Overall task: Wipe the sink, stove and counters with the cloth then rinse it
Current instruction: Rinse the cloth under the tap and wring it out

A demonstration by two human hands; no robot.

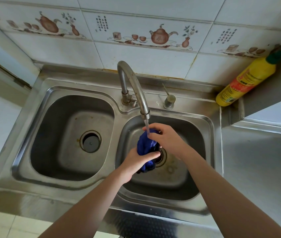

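From the head camera, a steel sink (38,117) with two bowls fills the middle of the view. The blue cloth (146,148) is bunched up over the right bowl, right under the tap (132,85). Water runs from the tap's tip straight down onto the top of the cloth. The cloth is squeezed into a long lump. Its long way runs from the top end, near the tap's tip, down to a dark bottom end that hangs toward the person. The right hand (167,140) grips the top of the cloth with its fingers curled round it. The left hand (136,162) grips the lower part, with the thumb pressed across the front. The drain of the right bowl shows just behind the cloth. A yellow bottle (246,81) with a green cap leans in the wall corner, far to the right of the tap.
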